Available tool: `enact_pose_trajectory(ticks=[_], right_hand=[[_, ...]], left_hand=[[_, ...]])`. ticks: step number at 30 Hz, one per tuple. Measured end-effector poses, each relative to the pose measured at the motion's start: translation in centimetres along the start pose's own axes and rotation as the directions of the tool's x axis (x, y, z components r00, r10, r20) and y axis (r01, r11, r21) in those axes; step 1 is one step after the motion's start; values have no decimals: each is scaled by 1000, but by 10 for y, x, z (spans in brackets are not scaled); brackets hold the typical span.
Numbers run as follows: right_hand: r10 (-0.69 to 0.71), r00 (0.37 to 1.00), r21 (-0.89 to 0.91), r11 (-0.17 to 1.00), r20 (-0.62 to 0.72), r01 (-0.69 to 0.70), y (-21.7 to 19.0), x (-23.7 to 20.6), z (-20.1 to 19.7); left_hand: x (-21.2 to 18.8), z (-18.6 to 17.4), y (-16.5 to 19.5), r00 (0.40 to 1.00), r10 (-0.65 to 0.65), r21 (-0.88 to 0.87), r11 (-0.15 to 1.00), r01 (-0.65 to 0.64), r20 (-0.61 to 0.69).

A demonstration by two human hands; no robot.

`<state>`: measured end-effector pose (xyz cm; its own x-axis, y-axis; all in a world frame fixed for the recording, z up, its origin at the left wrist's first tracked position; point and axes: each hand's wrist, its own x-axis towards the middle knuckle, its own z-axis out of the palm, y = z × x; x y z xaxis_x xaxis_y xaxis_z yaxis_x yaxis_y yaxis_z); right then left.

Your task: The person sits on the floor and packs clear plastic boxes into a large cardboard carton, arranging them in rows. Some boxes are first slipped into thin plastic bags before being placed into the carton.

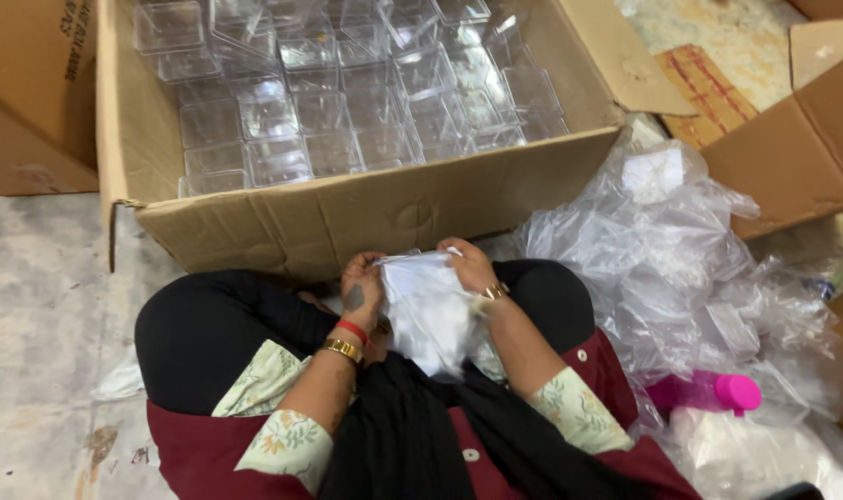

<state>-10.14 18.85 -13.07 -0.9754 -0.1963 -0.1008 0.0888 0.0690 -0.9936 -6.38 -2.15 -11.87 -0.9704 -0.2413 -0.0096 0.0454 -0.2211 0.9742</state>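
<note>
I sit cross-legged on the floor with a clear plastic bag (428, 310) held in my lap. My left hand (360, 289) grips the bag's upper left edge, and my right hand (468, 267) grips its upper right edge. Both hands are closed on the bag's top, close together. What is inside the bag is too unclear to tell. Directly in front of my knees stands a large open cardboard box (366, 213) filled with several clear square plastic containers (347, 102) packed in rows.
A heap of crumpled clear plastic bags (662, 241) lies to my right, with a pink bottle (708, 391) among them. Other cardboard boxes stand at the far left (28, 93) and right (801, 139). Bare stone floor (42, 306) lies to my left.
</note>
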Motion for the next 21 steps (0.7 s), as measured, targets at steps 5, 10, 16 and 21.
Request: enact_pose_trajectory(ticks=[5, 10, 16, 21], right_hand=[[-34, 998, -194, 980, 44, 42, 25, 11, 1], [72, 984, -57, 996, 163, -64, 32, -4, -12], [186, 948, 63, 976, 259, -209, 27, 3, -22], [135, 990, 155, 980, -48, -126, 25, 12, -17]], left_hand=[[-9, -14, -32, 942, 331, 532, 788, -309, 58], [1, -19, -27, 984, -103, 62, 994, 95, 142], [6, 61, 85, 805, -179, -208, 914, 349, 565], [-13, 216, 129, 424, -135, 42, 974, 222, 896]])
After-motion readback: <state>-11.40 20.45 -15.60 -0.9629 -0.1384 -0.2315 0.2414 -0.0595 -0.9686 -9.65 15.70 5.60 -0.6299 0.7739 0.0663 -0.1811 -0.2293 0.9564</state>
